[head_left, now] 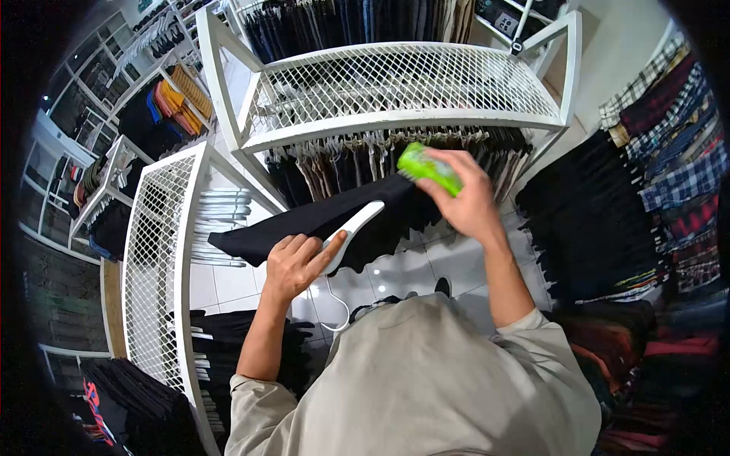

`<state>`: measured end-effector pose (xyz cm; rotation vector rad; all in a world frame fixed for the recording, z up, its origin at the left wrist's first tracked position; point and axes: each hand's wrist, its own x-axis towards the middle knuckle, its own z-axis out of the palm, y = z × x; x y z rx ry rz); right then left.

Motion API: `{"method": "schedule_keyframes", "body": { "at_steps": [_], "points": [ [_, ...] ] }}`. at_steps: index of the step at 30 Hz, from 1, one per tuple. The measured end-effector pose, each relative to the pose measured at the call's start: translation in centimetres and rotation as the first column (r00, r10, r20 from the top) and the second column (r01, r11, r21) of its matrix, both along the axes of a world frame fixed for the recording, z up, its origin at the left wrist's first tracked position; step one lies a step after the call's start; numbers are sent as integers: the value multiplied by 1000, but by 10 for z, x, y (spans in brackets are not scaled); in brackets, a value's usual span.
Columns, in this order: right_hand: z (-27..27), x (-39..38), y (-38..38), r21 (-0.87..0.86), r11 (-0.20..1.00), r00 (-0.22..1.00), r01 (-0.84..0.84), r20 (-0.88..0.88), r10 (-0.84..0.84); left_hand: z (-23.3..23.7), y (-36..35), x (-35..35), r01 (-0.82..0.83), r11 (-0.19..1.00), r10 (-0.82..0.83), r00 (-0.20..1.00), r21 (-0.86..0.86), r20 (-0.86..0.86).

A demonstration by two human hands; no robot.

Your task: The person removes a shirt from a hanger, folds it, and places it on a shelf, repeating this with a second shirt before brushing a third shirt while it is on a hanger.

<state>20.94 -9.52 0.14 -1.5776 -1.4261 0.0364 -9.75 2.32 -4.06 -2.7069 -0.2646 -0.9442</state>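
A white hanger [351,226] is gripped at its near end by the left hand [295,262], the fingers wrapped round it and the thumb laid along its arm; its wire hook [340,308] hangs down below the hand. A black garment [319,220] is draped over the hanger and is held out level in front of the body, stretching from the left toward the right hand. A bright green brush [428,168] is clasped in the right hand [465,199], the fingers closed over its top, and it is pressed against the far right end of the garment, where the bristles meet the cloth. Beyond the hands a white mesh-topped rack [395,83] is seen, with dark trousers [365,163] hung in a row beneath it. A second white mesh rack [156,258] stands to the left, with empty white hangers [220,209] on its rail. Checked shirts [677,144] are hung at the far right. The person's beige top [426,380] fills the near edge of the view, above a pale tiled floor [426,266].
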Motion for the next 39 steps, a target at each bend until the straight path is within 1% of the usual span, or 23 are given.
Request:
{"method": "schedule_keyframes", "body": {
  "at_steps": [3,6,8,10,11,12,13,14,16,18,19,23,24,26,28,29,30,32,33,34,36,38,39],
  "points": [
    [-1,-13,1,-45,993,993,-113,-49,111,8,2,5,26,1000,-26,999,8,-23],
    [-42,36,7,-96,980,981,176,94,-167,10,2,4,20,1000,-20,1000,-9,-15],
    [-71,76,-3,-267,887,923,376,194,-333,11,5,3,67,992,-65,998,-105,22],
    [-65,82,-12,-296,896,941,330,28,-338,23,5,2,38,991,-33,999,-128,43],
    [-64,82,-12,-295,900,945,320,34,-325,29,9,2,87,967,-67,994,-240,88],
    [-54,72,-15,-258,960,957,106,-237,-169,35,11,1,141,926,-101,986,-351,129],
    [-47,63,-16,-164,982,874,-93,-485,2,45,13,7,169,899,-123,983,-403,137],
    [-45,57,-13,-111,968,880,-223,-451,151,53,15,11,191,828,-148,981,-527,123],
    [-27,42,-12,-81,856,707,-511,-605,365,67,17,26,299,715,-217,954,-632,206],
    [-17,24,-18,-145,764,588,-629,-732,345,74,23,38,261,693,-195,965,-672,175],
    [-10,20,-20,-115,703,564,-702,-693,450,83,26,44,251,645,-195,967,-721,163],
    [-18,18,-47,-107,708,492,-698,-790,366,89,43,77,360,550,-259,931,-754,256],
    [-22,19,-53,-26,725,462,-688,-786,411,84,48,87,310,548,-224,949,-776,221],
    [-13,18,-72,-18,817,555,-576,-744,374,76,47,117,365,596,-190,929,-715,316],
    [1,10,-94,-7,909,568,-416,-783,254,80,23,145,296,760,-55,916,-578,397],
    [6,7,-105,-10,943,576,-334,-793,195,80,6,155,233,694,45,930,-682,364],
    [9,4,-116,-17,969,578,-247,-805,134,74,-5,167,133,717,117,945,-684,306],
    [9,-3,-133,-25,988,619,-155,-782,77,67,-25,192,158,339,29,984,-927,178],
    [8,-6,-139,-28,996,653,-82,-756,32,50,-35,207,279,223,-10,959,-934,284],
    [5,-9,-145,-30,999,652,-46,-758,7,58,-49,215,261,59,-31,965,-964,259],
    [-3,-17,-152,-9,997,771,78,-633,-66,51,-65,238,244,64,-69,968,-968,239],
    [-15,-17,-154,9,995,832,102,-550,-81,48,-75,257,269,136,-120,960,-954,254],
    [-11,-20,-155,12,992,815,124,-571,-95,41,-74,267,278,103,-143,954,-955,262]
  ]
}}
